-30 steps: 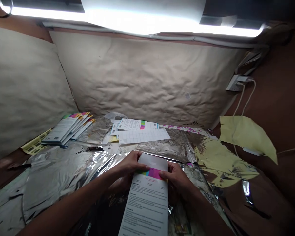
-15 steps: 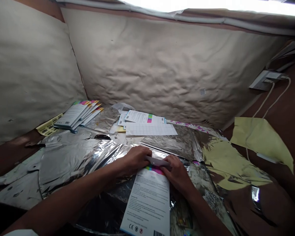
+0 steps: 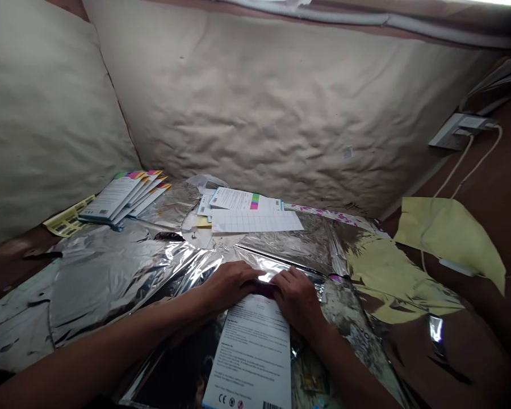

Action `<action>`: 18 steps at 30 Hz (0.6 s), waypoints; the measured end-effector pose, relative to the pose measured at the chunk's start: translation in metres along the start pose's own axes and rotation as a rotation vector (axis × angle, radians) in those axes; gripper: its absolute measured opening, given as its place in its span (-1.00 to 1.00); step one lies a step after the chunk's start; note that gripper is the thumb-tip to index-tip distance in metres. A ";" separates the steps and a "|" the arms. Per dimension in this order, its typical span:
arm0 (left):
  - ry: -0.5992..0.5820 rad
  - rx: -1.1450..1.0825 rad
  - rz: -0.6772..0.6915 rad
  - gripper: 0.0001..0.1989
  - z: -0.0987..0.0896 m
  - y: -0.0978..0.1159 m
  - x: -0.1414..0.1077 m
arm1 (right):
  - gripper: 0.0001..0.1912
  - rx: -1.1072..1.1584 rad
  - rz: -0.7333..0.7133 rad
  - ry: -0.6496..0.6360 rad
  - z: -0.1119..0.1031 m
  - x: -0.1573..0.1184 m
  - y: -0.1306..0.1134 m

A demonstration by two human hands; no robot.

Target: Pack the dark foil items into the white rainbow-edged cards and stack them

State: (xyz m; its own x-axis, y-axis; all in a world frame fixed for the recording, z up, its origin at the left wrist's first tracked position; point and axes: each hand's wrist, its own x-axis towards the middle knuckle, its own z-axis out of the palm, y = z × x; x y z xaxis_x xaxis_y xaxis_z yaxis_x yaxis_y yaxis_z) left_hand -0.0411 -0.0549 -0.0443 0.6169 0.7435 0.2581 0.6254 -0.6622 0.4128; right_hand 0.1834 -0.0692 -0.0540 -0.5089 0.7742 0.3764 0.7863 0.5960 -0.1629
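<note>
- Two flat, unclenched hands, left hand and right hand, pressing on a printed card
- Card lying on crinkled silver foil, its top end, raised a second ago, now bent down beneath the palms

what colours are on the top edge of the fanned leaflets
Green, pink and yellow bands, clearest in the head view.

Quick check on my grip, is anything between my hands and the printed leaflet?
Nothing visible: your left hand and right hand lie directly on the top edge of the printed leaflet.
</note>
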 end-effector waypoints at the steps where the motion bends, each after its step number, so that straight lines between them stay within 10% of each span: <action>1: 0.009 -0.011 -0.016 -0.66 0.001 -0.001 0.001 | -0.89 -0.013 0.017 0.001 0.001 0.002 -0.001; 18: -0.079 0.143 0.223 -0.77 -0.009 -0.009 -0.003 | -0.88 0.161 -0.077 0.061 -0.023 -0.013 -0.017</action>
State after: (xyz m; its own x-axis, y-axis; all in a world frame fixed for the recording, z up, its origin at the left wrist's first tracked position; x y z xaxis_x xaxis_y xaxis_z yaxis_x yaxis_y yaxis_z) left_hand -0.0528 -0.0507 -0.0410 0.7788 0.5719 0.2579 0.5275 -0.8194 0.2243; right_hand 0.1845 -0.0943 -0.0355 -0.5398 0.7133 0.4471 0.6766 0.6836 -0.2737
